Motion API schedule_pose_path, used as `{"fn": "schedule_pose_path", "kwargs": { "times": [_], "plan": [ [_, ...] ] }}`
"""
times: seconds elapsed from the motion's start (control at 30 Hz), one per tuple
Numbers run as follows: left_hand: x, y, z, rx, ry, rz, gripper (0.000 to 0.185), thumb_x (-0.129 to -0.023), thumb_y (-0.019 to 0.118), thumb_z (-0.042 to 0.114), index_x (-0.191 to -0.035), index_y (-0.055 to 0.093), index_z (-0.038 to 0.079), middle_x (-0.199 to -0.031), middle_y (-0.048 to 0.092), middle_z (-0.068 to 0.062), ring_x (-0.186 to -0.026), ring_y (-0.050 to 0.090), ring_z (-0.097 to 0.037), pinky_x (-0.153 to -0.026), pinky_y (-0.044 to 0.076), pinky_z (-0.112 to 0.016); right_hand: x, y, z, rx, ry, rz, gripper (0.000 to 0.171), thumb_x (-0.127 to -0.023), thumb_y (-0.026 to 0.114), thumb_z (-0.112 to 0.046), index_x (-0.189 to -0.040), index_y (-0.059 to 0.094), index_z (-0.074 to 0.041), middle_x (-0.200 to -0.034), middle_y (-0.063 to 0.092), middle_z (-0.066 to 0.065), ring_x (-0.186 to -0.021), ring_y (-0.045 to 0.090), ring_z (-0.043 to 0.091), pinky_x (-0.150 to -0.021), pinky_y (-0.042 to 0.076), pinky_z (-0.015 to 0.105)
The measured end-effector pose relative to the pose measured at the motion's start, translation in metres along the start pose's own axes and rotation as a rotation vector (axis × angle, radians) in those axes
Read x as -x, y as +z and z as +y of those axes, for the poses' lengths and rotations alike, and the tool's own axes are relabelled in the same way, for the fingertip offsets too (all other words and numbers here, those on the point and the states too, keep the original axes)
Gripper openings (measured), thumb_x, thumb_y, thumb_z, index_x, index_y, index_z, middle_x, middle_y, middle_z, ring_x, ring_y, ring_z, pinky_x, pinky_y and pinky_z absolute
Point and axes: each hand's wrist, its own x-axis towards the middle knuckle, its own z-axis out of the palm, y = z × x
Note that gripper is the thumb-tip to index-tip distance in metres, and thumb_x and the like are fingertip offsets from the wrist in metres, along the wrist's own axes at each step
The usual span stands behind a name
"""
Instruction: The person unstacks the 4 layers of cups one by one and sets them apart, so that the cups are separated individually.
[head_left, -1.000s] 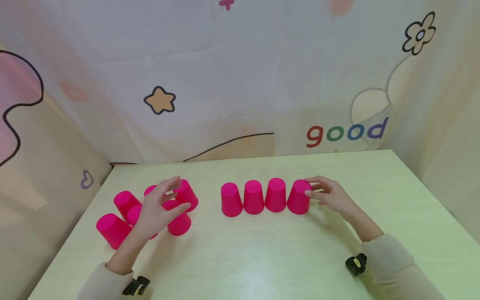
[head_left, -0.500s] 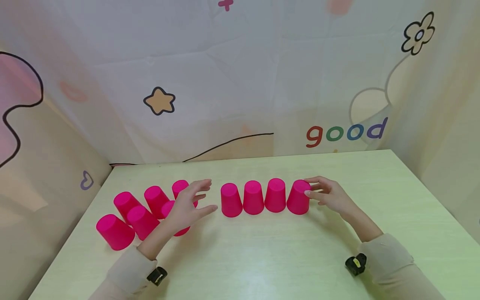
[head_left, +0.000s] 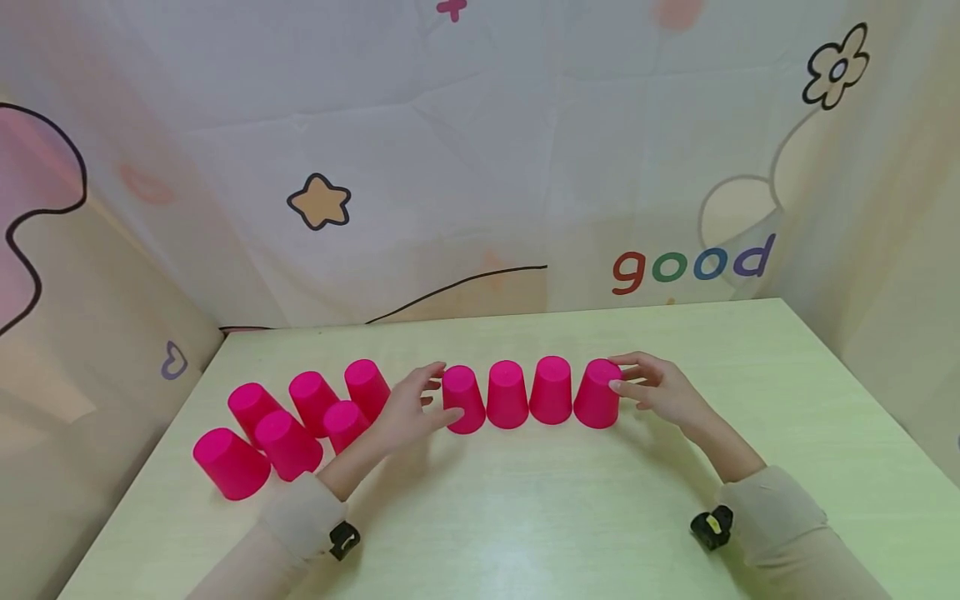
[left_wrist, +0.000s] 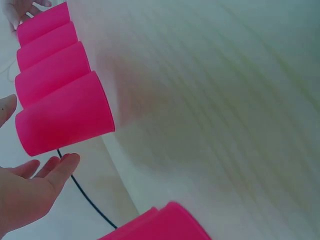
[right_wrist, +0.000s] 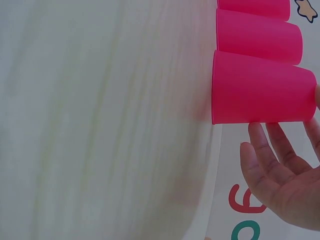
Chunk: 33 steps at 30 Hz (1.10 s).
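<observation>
Four hot-pink cups would exceed my count, so several hot-pink cups stand upside down in a row at the table's middle. My left hand (head_left: 412,410) is at the row's leftmost cup (head_left: 464,402), thumb in front and fingers behind. In the left wrist view a gap shows between the fingers (left_wrist: 65,167) and that cup (left_wrist: 65,115). At the other end, my right hand (head_left: 663,392) touches the rightmost cup (head_left: 597,396) with extended fingers. The right wrist view shows fingertips (right_wrist: 256,131) against that cup's side (right_wrist: 260,90) and the thumb near its base.
Left of the row, several more upside-down pink cups (head_left: 228,467) stand in a loose group, partly behind my left arm. A printed curtain (head_left: 480,183) hangs behind the pale table (head_left: 525,517). Both sleeves carry a black wrist device (head_left: 711,529).
My left hand has moved right, from above the left cup group to the leftmost cup of the row. My right hand and the row have stayed put.
</observation>
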Motion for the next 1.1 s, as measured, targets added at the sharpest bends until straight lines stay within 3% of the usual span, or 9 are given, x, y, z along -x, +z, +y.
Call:
{"fn": "schedule_pose_path", "kwargs": {
  "times": [0.27,0.6,0.73,0.97,1.1],
  "plan": [
    [-0.010,0.014,-0.004,-0.006,-0.055,0.018,0.059,-0.076,0.073,0.017,-0.128,0.045,0.007,-0.116,0.054,-0.005,-0.106,0.051,-0.024,-0.084,0.048,-0.040,0.000,0.000,-0.001,0.001,-0.004,-0.001,0.048,-0.087,0.061,-0.022,-0.128,0.046,-0.002,-0.120,0.049,0.024,-0.105,0.051,0.037,-0.073,0.052,0.043],
    [-0.009,0.015,0.000,0.011,-0.058,0.043,0.054,-0.077,0.073,0.017,-0.124,0.048,0.007,-0.111,0.057,-0.005,-0.102,0.053,-0.023,-0.084,0.048,-0.039,0.000,0.000,-0.002,0.006,-0.001,0.004,0.047,-0.088,0.060,-0.022,-0.128,0.046,-0.002,-0.119,0.050,0.024,-0.105,0.051,0.037,-0.073,0.052,0.043],
    [-0.004,0.012,0.002,0.009,-0.044,0.048,0.055,-0.076,0.074,0.018,-0.124,0.049,0.008,-0.111,0.057,-0.004,-0.103,0.053,-0.023,-0.085,0.048,-0.040,0.000,0.001,-0.001,0.002,-0.004,0.004,0.047,-0.088,0.060,-0.022,-0.128,0.046,-0.002,-0.119,0.050,0.024,-0.104,0.051,0.037,-0.072,0.052,0.042],
    [0.014,0.003,0.008,-0.001,0.041,0.050,0.053,-0.074,0.076,0.015,-0.121,0.051,0.007,-0.110,0.057,-0.003,-0.102,0.054,-0.022,-0.086,0.047,-0.044,0.001,0.001,0.000,0.005,-0.015,0.003,0.047,-0.088,0.060,-0.021,-0.128,0.046,-0.002,-0.119,0.050,0.024,-0.104,0.051,0.037,-0.072,0.052,0.043],
    [0.024,-0.003,0.009,0.017,0.046,0.049,0.055,-0.073,0.076,0.016,-0.122,0.050,0.008,-0.112,0.057,-0.002,-0.104,0.054,-0.021,-0.087,0.047,-0.044,0.001,0.000,-0.001,0.008,-0.013,0.002,0.047,-0.088,0.060,-0.022,-0.128,0.045,-0.002,-0.119,0.050,0.024,-0.105,0.051,0.038,-0.073,0.052,0.043]
  ]
}}
